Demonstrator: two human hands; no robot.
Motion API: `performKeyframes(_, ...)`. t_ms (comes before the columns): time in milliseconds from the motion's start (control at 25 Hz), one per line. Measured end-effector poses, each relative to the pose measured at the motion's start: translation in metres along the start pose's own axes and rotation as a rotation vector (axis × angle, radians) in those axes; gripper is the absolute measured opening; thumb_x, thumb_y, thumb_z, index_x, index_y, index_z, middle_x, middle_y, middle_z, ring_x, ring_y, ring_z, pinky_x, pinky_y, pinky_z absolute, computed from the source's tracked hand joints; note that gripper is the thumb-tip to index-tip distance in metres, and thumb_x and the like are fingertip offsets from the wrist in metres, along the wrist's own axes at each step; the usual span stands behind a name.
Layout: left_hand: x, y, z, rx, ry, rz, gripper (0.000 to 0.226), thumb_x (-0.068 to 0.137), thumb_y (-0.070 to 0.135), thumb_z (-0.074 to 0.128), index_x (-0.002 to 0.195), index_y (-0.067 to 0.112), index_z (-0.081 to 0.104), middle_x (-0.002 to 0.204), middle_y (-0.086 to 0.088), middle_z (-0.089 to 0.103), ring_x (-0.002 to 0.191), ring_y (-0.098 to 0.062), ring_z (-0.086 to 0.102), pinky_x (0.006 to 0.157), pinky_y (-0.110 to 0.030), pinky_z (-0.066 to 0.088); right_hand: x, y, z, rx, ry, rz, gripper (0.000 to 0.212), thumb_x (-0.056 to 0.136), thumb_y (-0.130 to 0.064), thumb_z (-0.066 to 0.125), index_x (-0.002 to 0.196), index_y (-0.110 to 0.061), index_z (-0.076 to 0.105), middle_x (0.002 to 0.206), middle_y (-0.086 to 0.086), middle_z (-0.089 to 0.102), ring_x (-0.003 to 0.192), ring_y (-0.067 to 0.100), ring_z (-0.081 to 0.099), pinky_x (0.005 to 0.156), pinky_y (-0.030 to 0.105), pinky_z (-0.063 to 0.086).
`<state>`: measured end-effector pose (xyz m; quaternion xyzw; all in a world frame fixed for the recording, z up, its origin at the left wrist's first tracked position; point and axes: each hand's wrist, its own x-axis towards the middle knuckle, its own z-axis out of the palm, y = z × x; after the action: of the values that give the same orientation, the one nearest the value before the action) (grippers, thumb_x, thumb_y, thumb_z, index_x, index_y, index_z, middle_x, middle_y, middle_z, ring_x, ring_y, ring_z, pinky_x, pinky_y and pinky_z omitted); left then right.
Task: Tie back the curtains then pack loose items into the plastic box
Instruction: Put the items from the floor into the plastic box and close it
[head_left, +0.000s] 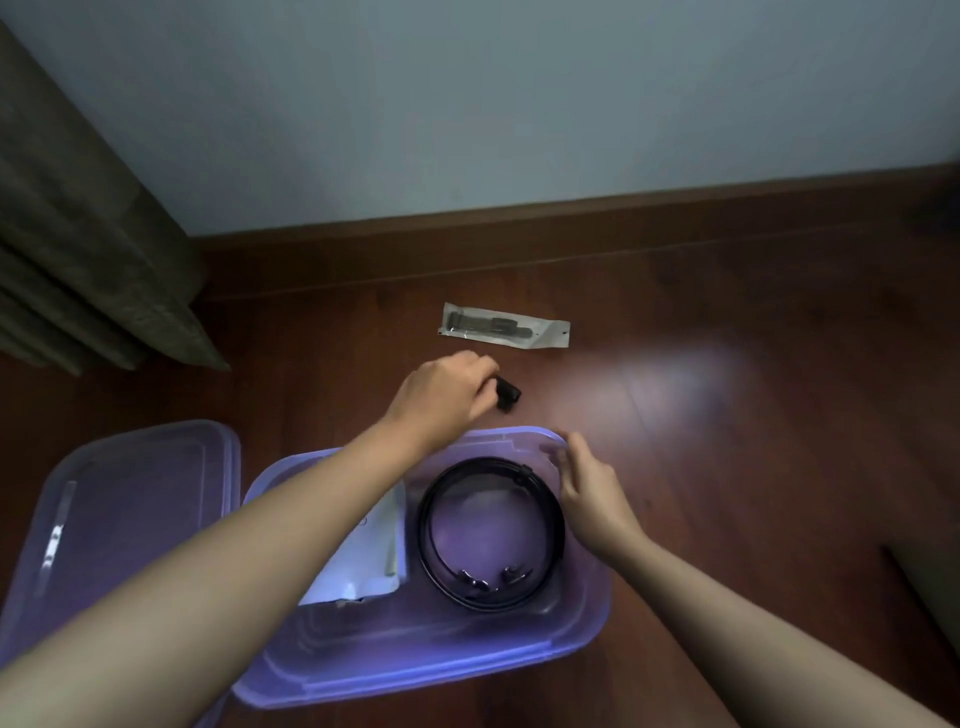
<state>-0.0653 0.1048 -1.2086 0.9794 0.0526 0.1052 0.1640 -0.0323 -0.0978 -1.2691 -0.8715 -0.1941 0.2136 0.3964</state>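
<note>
My left hand (441, 397) is pinching the little black thing (509, 395) mid-frame. My right hand (589, 493) is hanging loose by the plastic box (415, 670), bottom middle. I should be holding tight and dropping it in gently.

One plastic box (415, 670), one lid (130, 467), one coiled black cable (427, 540), one white pouch (358, 566), one clear packet (504, 331), one small black object (509, 397) and two hands (441, 395) (592, 493) are counted.
</note>
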Motion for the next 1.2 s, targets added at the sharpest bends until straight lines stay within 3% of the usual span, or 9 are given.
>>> performKeyframes(80,0.024,-0.019,0.02,0.032,-0.266,-0.059,0.044,0.089,0.012,0.05,0.133,0.018,0.051,0.137,-0.008,0.051,0.123,-0.028,0.05,0.1,-0.037,0.042,-0.001,0.001,0.0,0.012,0.0,0.002,0.026,0.098,-0.02,0.036,0.122,-0.024,0.047,0.119,0.008,0.065,0.111,0.03,0.059,0.087,0.039,0.047)
performKeyframes(160,0.038,-0.03,0.033,0.108,-0.437,-0.041,0.059,0.089,0.003,0.049,0.142,0.025,0.037,0.152,-0.003,0.032,0.135,-0.026,0.035,0.109,-0.036,0.033,-0.002,0.001,0.0,0.01,-0.007,0.016,0.027,0.098,-0.022,0.036,0.124,-0.025,0.045,0.121,0.006,0.065,0.112,0.029,0.059,0.087,0.038,0.046)
performKeyframes(440,0.042,-0.022,0.044,0.512,-0.369,0.056,0.026,0.096,0.015,0.042,0.119,0.014,0.055,0.121,-0.007,0.059,0.117,-0.028,0.044,0.084,-0.038,0.041,-0.002,0.001,0.0,0.004,-0.007,0.015,0.029,0.098,-0.022,0.037,0.126,-0.027,0.044,0.121,0.005,0.064,0.113,0.028,0.058,0.086,0.038,0.047)
performKeyframes(560,0.033,-0.017,0.025,0.229,-0.237,0.086,0.023,0.094,0.019,0.047,0.112,0.009,0.057,0.112,-0.01,0.06,0.109,-0.028,0.05,0.083,-0.04,0.049,-0.001,0.001,0.0,-0.001,-0.006,0.022,0.029,0.098,-0.022,0.037,0.125,-0.027,0.044,0.122,0.005,0.064,0.113,0.029,0.058,0.088,0.041,0.047)
performKeyframes(680,0.008,-0.003,-0.014,-0.267,-0.006,0.047,0.023,0.08,0.027,0.057,0.091,0.01,0.066,0.083,-0.006,0.068,0.077,-0.019,0.061,0.071,-0.029,0.049,-0.002,-0.001,0.0,0.001,-0.008,0.018,0.028,0.097,-0.022,0.038,0.123,-0.027,0.046,0.121,0.004,0.065,0.113,0.029,0.059,0.088,0.041,0.048)
performKeyframes(800,-0.023,0.014,-0.044,-0.517,-0.25,-0.033,0.005,0.073,0.023,0.066,0.074,0.018,0.066,0.061,0.003,0.064,0.055,-0.006,0.057,0.057,-0.02,0.047,-0.002,-0.004,-0.002,-0.008,0.0,0.017,0.028,0.097,-0.018,0.04,0.122,-0.026,0.047,0.118,0.005,0.066,0.111,0.029,0.059,0.083,0.038,0.048)
performKeyframes(960,-0.043,0.029,-0.013,0.132,-0.631,0.208,0.016,0.075,0.031,0.055,0.077,0.015,0.058,0.083,-0.011,0.065,0.078,-0.032,0.061,0.066,-0.036,0.05,-0.003,-0.004,-0.002,-0.024,-0.01,0.005,0.028,0.098,-0.018,0.037,0.123,-0.023,0.047,0.122,0.005,0.065,0.115,0.028,0.058,0.09,0.039,0.047)
performKeyframes(1080,-0.053,0.039,0.014,0.369,-0.762,0.262,0.024,0.085,0.019,0.051,0.103,0.007,0.062,0.106,-0.016,0.063,0.098,-0.037,0.059,0.073,-0.04,0.046,-0.002,-0.004,0.0,-0.029,-0.006,0.012,0.03,0.097,-0.017,0.035,0.126,-0.023,0.045,0.123,0.006,0.064,0.117,0.027,0.057,0.093,0.041,0.046)
performKeyframes(1200,-0.056,0.042,0.015,0.398,-0.757,0.266,0.027,0.088,0.022,0.049,0.105,0.005,0.062,0.108,-0.016,0.063,0.1,-0.037,0.059,0.076,-0.042,0.048,-0.002,-0.005,0.0,-0.025,-0.008,0.019,0.031,0.098,-0.019,0.034,0.127,-0.022,0.045,0.125,0.007,0.063,0.118,0.027,0.057,0.094,0.041,0.046)
